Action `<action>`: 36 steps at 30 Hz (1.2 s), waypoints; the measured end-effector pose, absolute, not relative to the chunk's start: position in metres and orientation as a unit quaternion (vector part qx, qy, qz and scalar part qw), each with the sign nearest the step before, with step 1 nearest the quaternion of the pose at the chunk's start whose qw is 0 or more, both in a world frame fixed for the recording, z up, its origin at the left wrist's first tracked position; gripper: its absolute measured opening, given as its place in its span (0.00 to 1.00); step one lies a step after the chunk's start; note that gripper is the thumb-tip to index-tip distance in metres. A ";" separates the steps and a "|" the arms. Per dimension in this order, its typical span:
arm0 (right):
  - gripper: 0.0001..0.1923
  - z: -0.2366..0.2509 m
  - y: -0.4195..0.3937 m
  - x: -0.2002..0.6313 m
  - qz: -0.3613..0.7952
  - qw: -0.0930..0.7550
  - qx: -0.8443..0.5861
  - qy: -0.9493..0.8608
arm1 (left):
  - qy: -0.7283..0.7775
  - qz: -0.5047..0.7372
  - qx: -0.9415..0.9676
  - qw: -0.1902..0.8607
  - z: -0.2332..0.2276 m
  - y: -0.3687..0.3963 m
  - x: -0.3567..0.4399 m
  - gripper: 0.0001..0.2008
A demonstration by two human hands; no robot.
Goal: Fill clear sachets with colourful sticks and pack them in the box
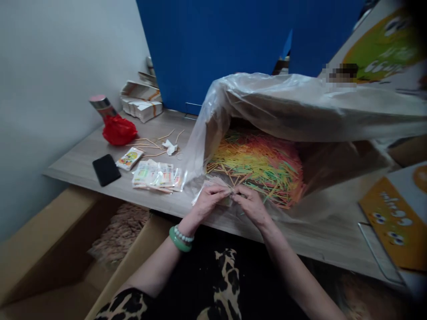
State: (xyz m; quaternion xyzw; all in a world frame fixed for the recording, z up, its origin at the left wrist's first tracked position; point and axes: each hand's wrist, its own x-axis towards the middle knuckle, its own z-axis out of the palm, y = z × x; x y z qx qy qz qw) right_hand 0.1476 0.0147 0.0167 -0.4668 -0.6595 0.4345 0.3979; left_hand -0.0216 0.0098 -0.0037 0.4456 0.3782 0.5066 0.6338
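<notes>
My left hand [211, 198] and my right hand [249, 203] meet at the front edge of the table, fingertips pinched together. What lies between the fingertips is too small and covered to make out. Under and behind my left hand is a stack of clear packets [216, 181]. Just beyond both hands, many thin coloured sticks [256, 160], yellow, green, orange and pink, lie heaped in a box lined with a clear plastic bag [283, 104]. Left of my hands, filled flat packets [156, 174] are piled on the table.
On the table [75, 153] at the left are a black phone-like slab [106, 170], a printed card pack [130, 158], a red bag [118, 130] and banded white stacks [142, 102]. An open carton [43, 235] stands below left. Printed boxes [396, 218] stand right.
</notes>
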 end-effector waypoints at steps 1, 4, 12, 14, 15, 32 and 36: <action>0.10 0.016 0.014 0.144 0.444 0.394 -0.464 -0.657 | 0.384 0.519 0.449 0.618 -0.001 0.009 -0.022 0.09; 0.11 0.012 0.014 0.130 0.469 0.393 -0.463 -0.641 | 0.398 0.546 0.444 0.588 0.009 0.006 -0.026 0.08; 0.06 0.003 0.014 0.118 0.312 0.253 -0.604 -0.688 | 0.609 0.550 0.490 0.295 0.008 0.031 -0.113 0.09; 0.09 0.005 0.011 0.110 0.247 0.162 -0.632 -0.717 | 0.699 0.458 0.539 0.103 0.001 0.046 -0.144 0.09; 0.10 0.006 0.010 0.105 0.223 0.124 -0.643 -0.722 | 0.715 0.438 0.539 0.077 -0.002 0.053 -0.157 0.09; 0.12 -0.025 0.031 0.103 0.319 0.368 -0.570 -0.662 | 0.573 0.418 0.641 0.292 -0.019 0.029 -0.071 0.16; 0.14 -0.025 0.034 0.106 0.482 0.458 -0.521 -0.535 | 0.513 0.432 0.543 0.505 -0.016 0.037 -0.050 0.14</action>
